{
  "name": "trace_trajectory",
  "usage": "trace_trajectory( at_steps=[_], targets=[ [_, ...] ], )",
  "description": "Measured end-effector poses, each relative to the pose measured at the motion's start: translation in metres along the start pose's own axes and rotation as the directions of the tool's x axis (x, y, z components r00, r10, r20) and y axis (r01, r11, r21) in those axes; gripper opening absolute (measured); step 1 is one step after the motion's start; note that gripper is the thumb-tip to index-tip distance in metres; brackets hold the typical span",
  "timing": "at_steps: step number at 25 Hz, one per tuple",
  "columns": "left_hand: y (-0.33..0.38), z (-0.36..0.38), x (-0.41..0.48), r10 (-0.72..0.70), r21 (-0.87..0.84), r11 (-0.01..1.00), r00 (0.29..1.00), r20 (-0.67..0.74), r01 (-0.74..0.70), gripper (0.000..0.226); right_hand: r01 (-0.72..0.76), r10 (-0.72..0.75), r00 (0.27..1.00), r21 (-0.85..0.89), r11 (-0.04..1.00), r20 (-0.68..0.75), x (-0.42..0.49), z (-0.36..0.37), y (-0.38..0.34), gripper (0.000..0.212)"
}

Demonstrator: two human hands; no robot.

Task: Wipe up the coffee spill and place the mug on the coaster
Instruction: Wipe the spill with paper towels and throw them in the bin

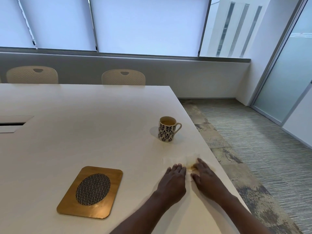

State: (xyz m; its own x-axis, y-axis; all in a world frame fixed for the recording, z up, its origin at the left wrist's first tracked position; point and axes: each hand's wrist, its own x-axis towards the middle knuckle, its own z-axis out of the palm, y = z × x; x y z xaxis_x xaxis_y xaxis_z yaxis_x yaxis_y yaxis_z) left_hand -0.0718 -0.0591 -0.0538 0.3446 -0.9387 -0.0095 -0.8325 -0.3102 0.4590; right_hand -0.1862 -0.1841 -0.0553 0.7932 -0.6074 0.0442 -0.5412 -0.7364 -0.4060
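Observation:
A white mug (166, 131) with a dark leaf pattern stands upright on the white table (84, 107), coffee inside, handle to the right. A thin white tissue (179, 160) lies flat near the table's right edge, stained brown at the coffee spill (191, 167). My left hand (173, 179) lies flat on the tissue with straight fingers. My right hand (205, 174) presses beside it, fingers over the stain. A wooden coaster (108, 176) with an oval woven inset sits to the left, bare.
The table's right edge (217, 159) runs diagonally just past my right hand, with carpet below. Two cream chairs (123, 77) stand behind the far edge. A cable hatch (13, 124) is set in the table at the left.

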Motion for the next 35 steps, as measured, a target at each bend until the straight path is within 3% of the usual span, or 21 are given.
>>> trace_trajectory(
  at_steps=[2, 5, 11, 19, 28, 31, 34, 35],
  targets=[
    [0.000, -0.004, 0.010, -0.022, -0.016, 1.000, 1.000, -0.003, 0.022, 0.066, -0.044, 0.047, 0.997, -0.047, 0.998, 0.065, 0.021, 0.000, -0.001, 0.061],
    [-0.008, -0.010, 0.018, -0.027, -0.023, 0.999, 1.000, -0.010, 0.027, 0.067, 0.055, -0.025, 0.982, -0.160, 0.986, 0.185, 0.046, 0.001, -0.009, 0.058],
    [-0.036, -0.034, 0.008, -0.069, -0.022, 0.997, 0.997, -0.024, 0.068, 0.065, 0.208, -0.163, 0.950, -0.150, 0.966, 0.267, 0.060, 0.010, -0.042, 0.058],
    [-0.048, -0.047, -0.039, -0.132, -0.080, 0.989, 0.985, -0.109, 0.124, 0.064, 0.370, -0.343, 0.907, -0.072, 0.926, 0.245, 0.026, 0.034, -0.082, 0.056],
    [-0.020, -0.015, -0.065, -0.117, -0.052, 0.992, 0.988, -0.104, 0.112, 0.062, 0.403, -0.365, 0.898, -0.132, 0.905, 0.245, -0.027, 0.031, -0.060, 0.056],
    [-0.008, -0.005, -0.065, -0.071, -0.024, 0.997, 0.994, -0.078, 0.070, 0.064, 0.475, -0.463, 0.880, -0.180, 0.861, 0.108, -0.046, 0.030, -0.044, 0.053],
    [0.002, 0.001, -0.061, -0.036, -0.026, 0.999, 0.998, -0.047, 0.035, 0.065, 0.364, -0.304, 0.920, -0.247, 0.898, 0.249, -0.054, 0.015, -0.042, 0.052],
    [0.004, 0.003, -0.058, -0.026, -0.031, 0.999, 0.999, -0.039, 0.025, 0.066, 0.359, -0.311, 0.927, -0.251, 0.899, 0.209, -0.055, 0.016, -0.036, 0.056]
  ],
)
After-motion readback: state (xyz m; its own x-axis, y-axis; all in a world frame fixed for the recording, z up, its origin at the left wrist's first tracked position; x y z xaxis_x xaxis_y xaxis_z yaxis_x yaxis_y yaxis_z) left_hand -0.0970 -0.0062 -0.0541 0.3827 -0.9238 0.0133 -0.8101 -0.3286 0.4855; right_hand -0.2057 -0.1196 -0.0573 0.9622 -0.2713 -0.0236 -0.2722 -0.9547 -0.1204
